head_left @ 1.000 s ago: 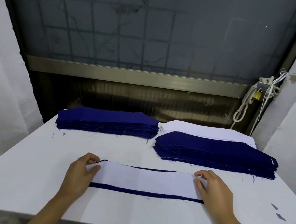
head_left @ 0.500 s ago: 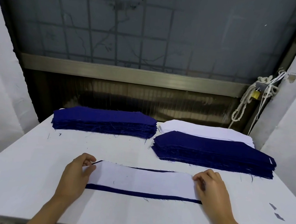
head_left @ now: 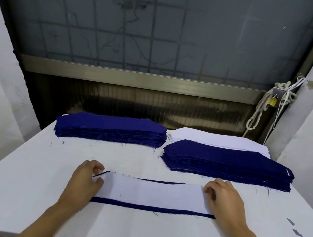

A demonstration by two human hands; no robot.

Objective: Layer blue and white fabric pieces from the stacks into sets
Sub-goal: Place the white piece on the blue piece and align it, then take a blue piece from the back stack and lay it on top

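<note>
White worktop (head_left: pixel 29 182) carries everything; no bins or trays show. Between your grips, the white piece (head_left: pixel 153 193) lies on the blue piece (head_left: pixel 152 208). Your left grip (head_left: pixel 85 182) pinches the blue corner; your right grip (head_left: pixel 224 199) curls onto the white end. Tug unevenly and the layers may skew. Beyond your grips sit a blue stack (head_left: pixel 112 127), a second blue stack (head_left: pixel 224 160) and a white stack (head_left: pixel 217 140)
</note>
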